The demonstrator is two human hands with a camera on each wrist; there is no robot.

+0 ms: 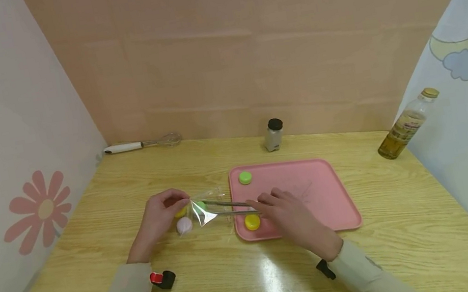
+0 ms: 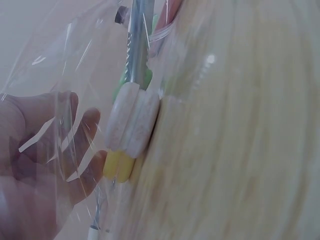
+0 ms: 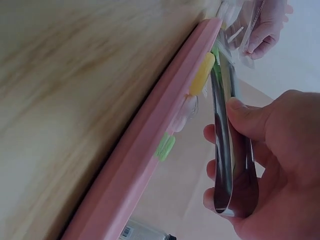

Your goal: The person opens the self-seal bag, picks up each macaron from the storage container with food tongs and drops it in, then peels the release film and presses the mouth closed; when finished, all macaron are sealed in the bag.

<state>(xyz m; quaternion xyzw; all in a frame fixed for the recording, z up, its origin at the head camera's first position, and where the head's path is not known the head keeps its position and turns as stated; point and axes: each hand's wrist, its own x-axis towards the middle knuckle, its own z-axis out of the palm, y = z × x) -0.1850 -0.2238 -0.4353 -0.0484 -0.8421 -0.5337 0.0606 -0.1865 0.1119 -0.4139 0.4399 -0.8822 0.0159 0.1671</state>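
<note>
My left hand [image 1: 164, 214] pinches the upper edge of a clear plastic bag [image 1: 216, 224] lying on the table. In the bag are a yellow macaron [image 2: 118, 166], a pale pinkish macaron [image 1: 184, 225] and a green macaron [image 1: 200, 206]. My right hand [image 1: 289, 214] grips metal tongs [image 3: 222, 150], thumb on one arm and fingers on the other. The tongs' tips reach into the bag's mouth at the green macaron; whether they clasp it I cannot tell. On the pink tray [image 1: 307, 195] lie a green macaron [image 1: 245, 177], a yellow macaron [image 1: 252, 222] and a pale one [image 3: 185, 114].
Behind the tray stands a small jar with a black lid [image 1: 274, 135]. A whisk [image 1: 141, 144] lies along the back wall at the left. To the right, an oil bottle with a yellow cap [image 1: 407, 125] stands near the side wall.
</note>
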